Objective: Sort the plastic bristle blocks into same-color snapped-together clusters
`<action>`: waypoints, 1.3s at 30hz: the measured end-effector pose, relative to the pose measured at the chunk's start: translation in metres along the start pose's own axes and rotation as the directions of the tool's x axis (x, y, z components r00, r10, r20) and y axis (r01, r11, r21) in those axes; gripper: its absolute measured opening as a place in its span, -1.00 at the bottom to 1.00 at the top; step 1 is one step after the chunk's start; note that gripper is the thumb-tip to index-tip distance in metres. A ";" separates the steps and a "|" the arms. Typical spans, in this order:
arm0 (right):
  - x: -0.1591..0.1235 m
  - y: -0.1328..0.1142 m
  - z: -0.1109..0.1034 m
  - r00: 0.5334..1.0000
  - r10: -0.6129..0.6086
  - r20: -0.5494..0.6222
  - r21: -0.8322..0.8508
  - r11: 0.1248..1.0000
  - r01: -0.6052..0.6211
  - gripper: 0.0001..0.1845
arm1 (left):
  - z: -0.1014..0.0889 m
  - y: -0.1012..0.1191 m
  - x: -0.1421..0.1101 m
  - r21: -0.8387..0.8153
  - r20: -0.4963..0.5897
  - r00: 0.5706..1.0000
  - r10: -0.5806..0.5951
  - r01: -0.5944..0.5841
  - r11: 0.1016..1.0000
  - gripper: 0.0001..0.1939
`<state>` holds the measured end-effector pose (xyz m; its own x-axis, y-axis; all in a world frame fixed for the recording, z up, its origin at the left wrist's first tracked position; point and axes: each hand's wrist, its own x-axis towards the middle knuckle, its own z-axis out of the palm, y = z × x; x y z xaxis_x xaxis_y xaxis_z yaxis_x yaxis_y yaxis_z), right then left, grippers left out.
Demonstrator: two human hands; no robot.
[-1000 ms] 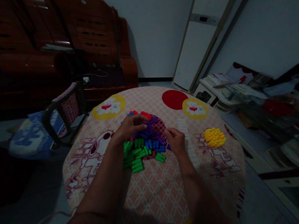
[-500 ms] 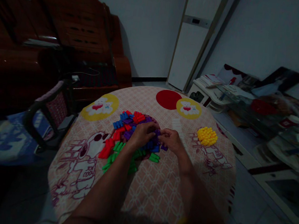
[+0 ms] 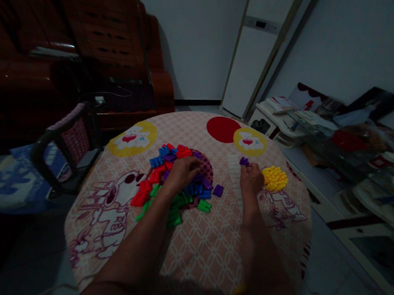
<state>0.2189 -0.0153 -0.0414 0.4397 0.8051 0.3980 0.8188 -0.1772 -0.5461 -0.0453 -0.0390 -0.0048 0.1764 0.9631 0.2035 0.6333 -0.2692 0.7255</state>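
A heap of small plastic pieces (image 3: pixel 166 170) in red, blue, purple and green lies in the middle of a round table (image 3: pixel 208 242) with a cartoon-print cloth. My left hand (image 3: pixel 182 172) rests curled on top of the heap, fingers among the purple pieces. My right hand (image 3: pixel 252 179) is off to the right, pinching a purple piece (image 3: pixel 244 161) just left of a cluster of yellow pieces (image 3: pixel 274 177). One loose purple piece (image 3: pixel 218 190) lies between my hands.
A dark wooden sofa (image 3: pixel 68 59) stands behind the table at the left. A chair (image 3: pixel 67 138) with a checked cushion is at the table's left edge. A low shelf and cluttered papers (image 3: pixel 292 115) fill the right side. A white appliance (image 3: pixel 252 55) stands by the wall.
My right hand left the heap and moved right toward the yellow cluster, carrying a purple piece. My left hand stayed on the heap.
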 end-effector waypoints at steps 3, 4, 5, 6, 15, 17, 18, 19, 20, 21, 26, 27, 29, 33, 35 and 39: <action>-0.002 0.002 0.005 0.999 -0.003 0.043 -0.135 0.991 0.009 -0.81 | 0.016 0.013 -0.002 0.105 0.138 0.985 0.103 -0.118 0.988 -0.74; -0.003 0.002 0.005 0.998 0.001 0.065 -0.171 0.985 0.010 -0.81 | 0.020 0.016 -0.003 0.131 0.163 0.979 0.119 -0.141 0.981 -0.74; -0.004 0.003 0.005 0.996 0.008 0.084 -0.195 0.981 0.008 -0.81 | 0.021 0.016 -0.003 0.150 0.166 0.979 0.122 -0.147 0.978 -0.74; -0.004 0.004 0.005 0.995 0.016 0.101 -0.205 0.979 0.005 -0.81 | 0.020 0.015 -0.002 0.166 0.145 0.983 0.113 -0.137 0.976 -0.73; -0.001 0.013 0.003 0.991 0.108 0.083 -0.040 0.994 -0.105 -0.74 | -0.029 -0.033 -0.001 0.337 -0.125 0.973 -0.192 0.224 0.915 -0.68; -0.001 0.014 0.004 0.990 0.124 0.062 -0.004 0.992 -0.124 -0.74 | -0.031 -0.037 -0.002 0.355 -0.095 0.977 -0.192 0.214 0.910 -0.67; -0.001 0.014 0.004 0.990 0.132 0.058 0.007 0.991 -0.133 -0.74 | -0.030 -0.037 -0.002 0.361 -0.090 0.980 -0.178 0.199 0.911 -0.65; -0.001 0.014 0.004 0.988 0.139 0.060 0.014 0.990 -0.140 -0.74 | -0.028 -0.036 -0.002 0.365 -0.082 0.983 -0.163 0.182 0.913 -0.63; -0.001 0.014 0.003 0.988 0.141 0.067 0.016 0.990 -0.142 -0.74 | -0.026 -0.035 -0.002 0.370 -0.066 0.986 -0.152 0.165 0.914 -0.62; -0.001 0.014 0.003 0.988 0.138 0.077 0.016 0.990 -0.139 -0.74 | -0.024 -0.033 -0.001 0.375 -0.042 0.988 -0.147 0.152 0.915 -0.62; -0.002 0.015 0.000 0.986 0.119 0.115 0.010 0.993 -0.121 -0.73 | -0.015 -0.029 0.001 0.384 0.000 0.985 -0.175 0.161 0.909 -0.63; -0.002 0.015 0.000 0.986 0.119 0.116 0.013 0.993 -0.122 -0.73 | -0.014 -0.030 0.002 0.377 -0.014 0.984 -0.180 0.172 0.910 -0.63; -0.002 0.014 -0.003 0.987 0.118 0.112 0.022 0.992 -0.121 -0.74 | -0.015 -0.031 0.002 0.348 -0.046 0.980 -0.193 0.196 0.917 -0.64; -0.004 0.001 -0.010 0.995 0.081 0.049 0.071 0.994 -0.085 -0.72 | -0.025 -0.035 0.002 0.250 -0.155 0.962 -0.223 0.257 0.934 -0.68; -0.009 -0.010 -0.013 1.000 0.013 0.025 0.141 0.990 -0.017 -0.71 | -0.031 -0.036 0.002 0.204 -0.232 0.948 -0.217 0.265 0.942 -0.69; -0.026 -0.036 -0.009 0.989 -0.135 0.064 0.332 0.937 0.106 -0.72 | -0.036 -0.032 0.001 0.130 -0.336 0.926 -0.173 0.228 0.965 -0.69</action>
<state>0.1810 -0.0349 -0.0258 0.3007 0.8564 0.4198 0.6919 0.1070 -0.7140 -0.0924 -0.0299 -0.0044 -0.1996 0.9380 0.2834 0.7490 -0.0404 0.6613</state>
